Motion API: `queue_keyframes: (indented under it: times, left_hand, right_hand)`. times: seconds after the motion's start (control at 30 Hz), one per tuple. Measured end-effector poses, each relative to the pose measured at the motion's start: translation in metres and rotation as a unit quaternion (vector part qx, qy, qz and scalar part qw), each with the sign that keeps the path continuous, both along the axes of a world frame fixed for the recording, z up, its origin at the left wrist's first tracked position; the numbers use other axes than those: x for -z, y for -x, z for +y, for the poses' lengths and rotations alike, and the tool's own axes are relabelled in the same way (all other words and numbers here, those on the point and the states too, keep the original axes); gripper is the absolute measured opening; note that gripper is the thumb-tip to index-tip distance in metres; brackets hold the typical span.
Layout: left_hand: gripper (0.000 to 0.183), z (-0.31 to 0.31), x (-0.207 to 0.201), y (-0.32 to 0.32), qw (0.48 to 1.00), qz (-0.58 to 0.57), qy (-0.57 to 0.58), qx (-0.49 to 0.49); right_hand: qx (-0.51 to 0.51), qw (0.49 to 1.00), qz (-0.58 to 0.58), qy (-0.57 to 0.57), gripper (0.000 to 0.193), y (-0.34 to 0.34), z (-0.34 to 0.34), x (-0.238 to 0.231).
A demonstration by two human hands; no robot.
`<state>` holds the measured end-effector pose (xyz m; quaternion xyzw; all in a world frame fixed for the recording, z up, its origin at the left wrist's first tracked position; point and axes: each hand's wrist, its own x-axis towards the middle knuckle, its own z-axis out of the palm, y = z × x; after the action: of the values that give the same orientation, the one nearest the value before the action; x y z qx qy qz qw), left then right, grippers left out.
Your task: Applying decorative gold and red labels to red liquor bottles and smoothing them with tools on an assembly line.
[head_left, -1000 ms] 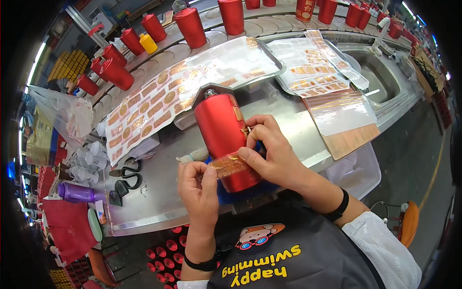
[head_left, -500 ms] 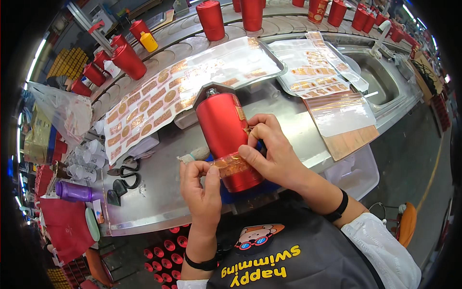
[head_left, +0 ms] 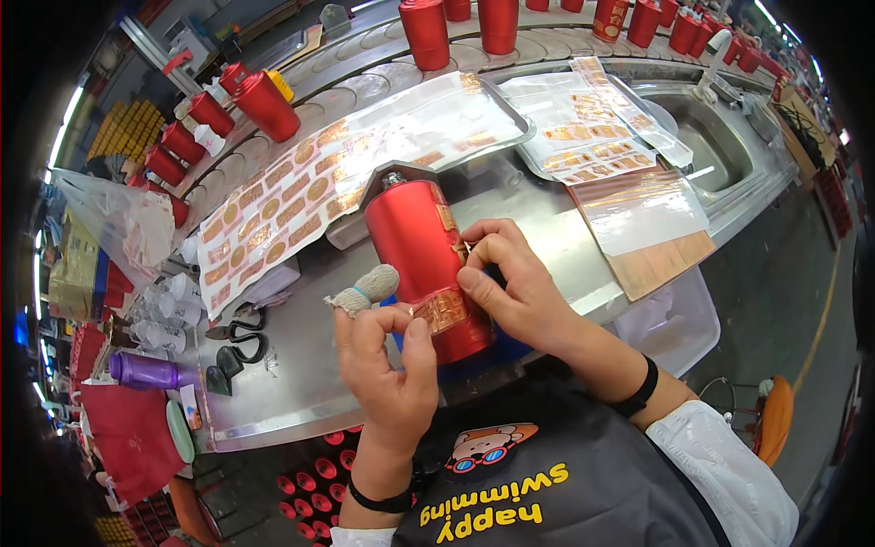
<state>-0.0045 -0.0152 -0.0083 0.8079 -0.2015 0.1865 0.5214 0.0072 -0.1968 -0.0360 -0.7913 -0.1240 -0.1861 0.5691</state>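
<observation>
A glossy red bottle [head_left: 406, 232] with a metal neck lies tilted in front of me, its neck end in a grey angled rest [head_left: 395, 171]. Across its lower part runs a gold decal [head_left: 441, 312]; more gold pieces run up its right side. My left hand [head_left: 387, 365] pinches the decal's left edge between thumb and forefinger. At that hand's other fingertips is a whitish cloth bundle [head_left: 365, 288] with a blue band; whether worn or held I cannot tell. My right hand [head_left: 515, 287] is curled against the bottle's right side, thumb beside the decal, some fingertips hidden.
Sheets of gold decals [head_left: 301, 196] lie on a tray behind, with another decal sheet [head_left: 583, 128] further right. A wooden board [head_left: 665, 264] and a sink [head_left: 720, 150] are at right. Scissors [head_left: 244, 335] and a purple jar [head_left: 146, 369] lie left. Red bottles [head_left: 424, 36] line a conveyor.
The bottles on the conveyor have shifted right. The cloth bundle has risen with my left hand and now overlaps the bottle's left edge. My right thumb has moved slightly up and right.
</observation>
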Motion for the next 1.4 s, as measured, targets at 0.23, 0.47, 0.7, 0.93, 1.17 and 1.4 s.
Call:
queue_keyframes:
  times: [0.23,0.47,0.7,0.93,1.17,1.4]
  left_hand:
    - [0.006,-0.005,-0.005,0.005,0.995,0.059,0.073,-0.029]
    - [0.009,0.002,0.004,0.001,0.999,0.013,0.03,-0.04]
    - [0.009,0.004,0.015,-0.003,0.998,0.015,0.043,-0.039]
    - [0.01,0.005,0.017,-0.003,0.997,0.031,0.049,-0.043]
    - [0.01,0.006,0.021,-0.004,0.996,0.048,0.051,-0.046]
    - [0.012,0.009,0.031,-0.005,0.992,0.092,0.081,-0.036]
  right_hand:
    - [-0.001,0.999,-0.018,0.047,0.032,0.001,0.003,-0.007]
    - [0.024,0.997,-0.032,0.07,0.037,-0.003,0.011,-0.009]
    - [0.022,0.998,-0.039,0.051,0.032,-0.006,0.01,-0.002]
    - [0.011,0.999,-0.027,0.046,0.03,-0.005,0.008,-0.003]
    - [0.013,0.999,-0.026,0.046,0.027,-0.006,0.009,-0.002]
    - [0.012,0.999,-0.034,0.039,0.028,-0.006,0.008,0.001]
